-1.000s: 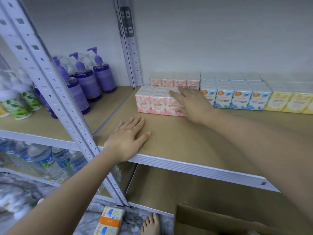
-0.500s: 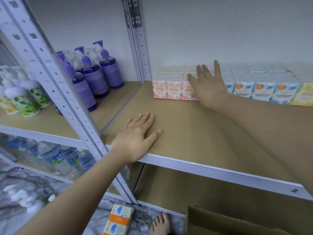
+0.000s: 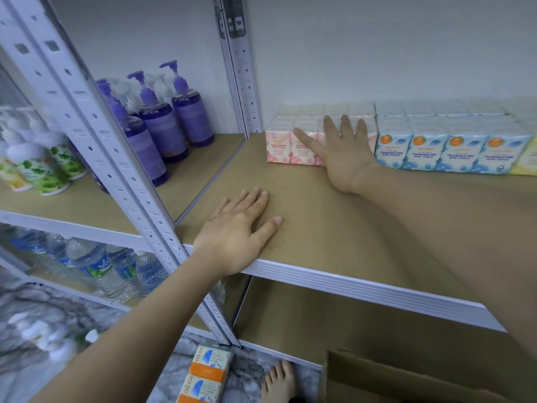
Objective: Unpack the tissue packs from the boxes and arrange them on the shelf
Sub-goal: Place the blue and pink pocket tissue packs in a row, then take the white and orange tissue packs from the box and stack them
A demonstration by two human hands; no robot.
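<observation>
Pink rose-scented tissue packs (image 3: 280, 146) stand in rows at the back left of the brown shelf board (image 3: 334, 222). My right hand (image 3: 344, 152) lies flat against their front face with fingers straight and spread. Blue fragrance-free tissue packs (image 3: 453, 152) sit to the right of the pink ones, and a yellow pack (image 3: 527, 161) shows at the frame's right edge. My left hand (image 3: 236, 231) rests palm down on the shelf board near its front edge, holding nothing. An open cardboard box (image 3: 406, 379) stands on the floor at the lower right.
Purple pump bottles (image 3: 165, 126) and green-labelled bottles (image 3: 46, 167) fill the neighbouring shelf on the left. Water bottles (image 3: 96, 266) stand on the shelf below. A perforated steel upright (image 3: 96, 135) separates the two bays. Orange-and-blue tissue packs (image 3: 207, 376) and a bare foot (image 3: 279, 382) are on the floor.
My right hand pushed the front row of pink packs back toward the wall, level with the blue packs, and now presses flat against it. My left hand stayed put.
</observation>
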